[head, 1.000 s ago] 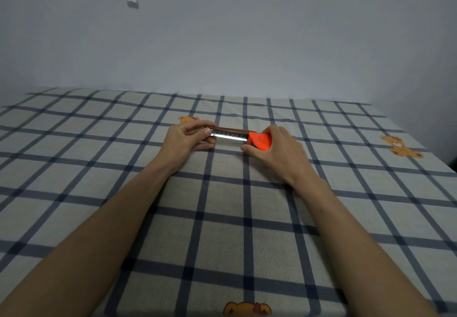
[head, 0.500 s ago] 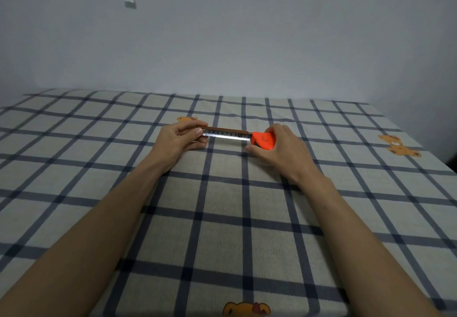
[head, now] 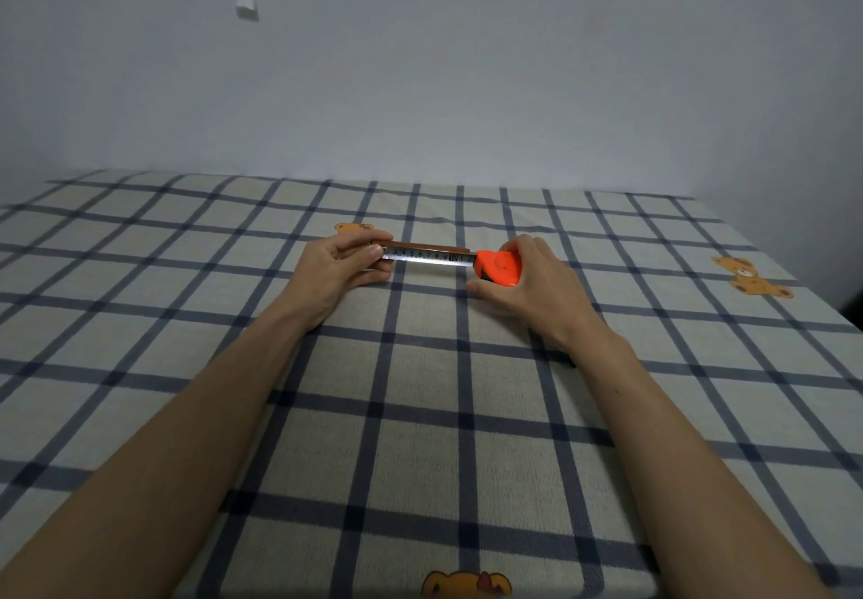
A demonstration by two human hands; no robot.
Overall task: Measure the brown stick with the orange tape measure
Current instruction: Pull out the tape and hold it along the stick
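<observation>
The brown stick [head: 422, 246] lies level across the middle of the bed [head: 420, 411], above its checked sheet. The left hand [head: 338, 267] pinches the stick's left end together with the tape tip. The right hand [head: 530, 288] is clamped on the orange tape measure [head: 498, 267] (blade drawn out along the stick, numerals visible).

A bed covered in a cream sheet [head: 420, 411] with dark blue checks and small bear prints is carrying everything. A brown stick [head: 422, 246] is lying near the sheet's far middle, with an orange tape measure [head: 499, 268] sitting at the stick's right end.
</observation>
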